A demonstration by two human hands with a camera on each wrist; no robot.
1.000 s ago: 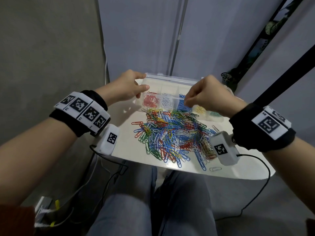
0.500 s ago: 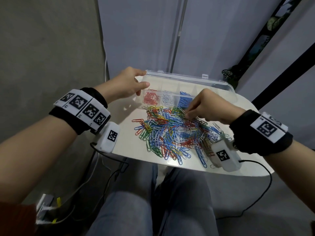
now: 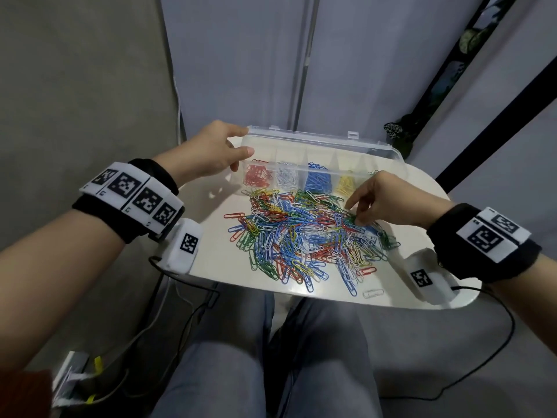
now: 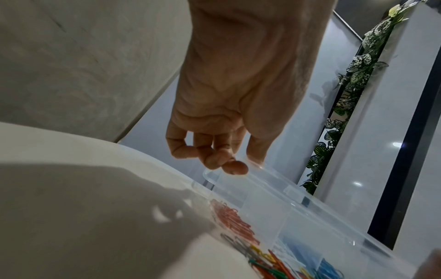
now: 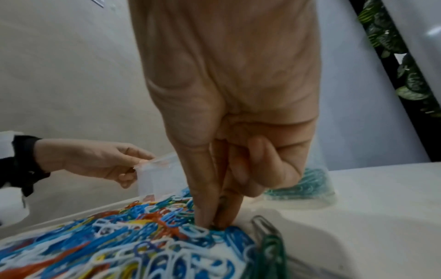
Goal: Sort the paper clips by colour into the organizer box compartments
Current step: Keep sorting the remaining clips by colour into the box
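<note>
A heap of mixed coloured paper clips [image 3: 304,233] lies on the white table [image 3: 211,245]. Behind it stands the clear organizer box [image 3: 319,140], lid up. From left to right it holds red clips [image 3: 256,179], white clips [image 3: 287,178], blue clips [image 3: 318,181] and yellow clips [image 3: 346,185]. Green clips [image 5: 307,185] fill its right end. My left hand [image 3: 241,143] grips the box's left corner between thumb and fingers [image 4: 235,167]. My right hand [image 3: 358,220] reaches down into the heap's right side. Its thumb and forefinger [image 5: 205,217] pinch a clip that looks green.
A single white clip [image 3: 372,293] lies near the table's front edge, right of centre. A few dark green clips [image 5: 269,241] sit at the heap's right fringe. My knees are under the table, cables hang at both sides, and a leafy plant [image 3: 394,131] stands behind the box.
My right hand has come back from over the box's blue compartment and dropped into the right side of the heap. My left hand has stayed on the box's left corner.
</note>
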